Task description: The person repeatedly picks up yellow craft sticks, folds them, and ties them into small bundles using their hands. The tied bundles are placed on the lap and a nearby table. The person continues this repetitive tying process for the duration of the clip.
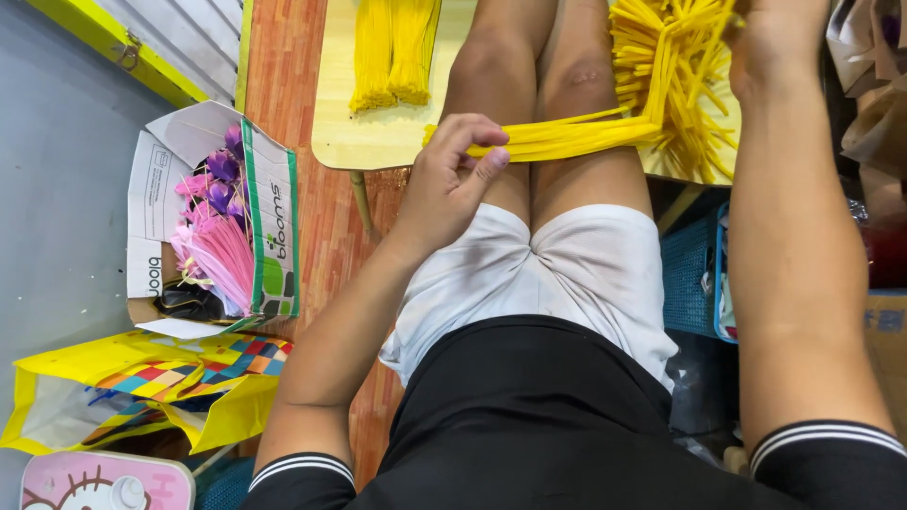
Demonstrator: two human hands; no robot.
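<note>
**Home craft corner turns out handmade flowers**

A small home workshop for handmade paper flowers: yellow strips [567, 137] bundled across a low pale surface [378, 142] on a wood-patterned floor [283, 57], a cardboard box [161, 179] of pink and purple flowers [217, 236], a colourful yellow bag [142, 387] and a blue plastic basket [694, 274] crowded close around.

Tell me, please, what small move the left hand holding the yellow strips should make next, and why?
Probably slide the left hand along the yellow strips toward the right hand, smoothing them together. The left hand pinches one end over the knees, while at the other end, by the right hand, the strips fan out loosely, so the bundle looks not yet gathered.
</note>
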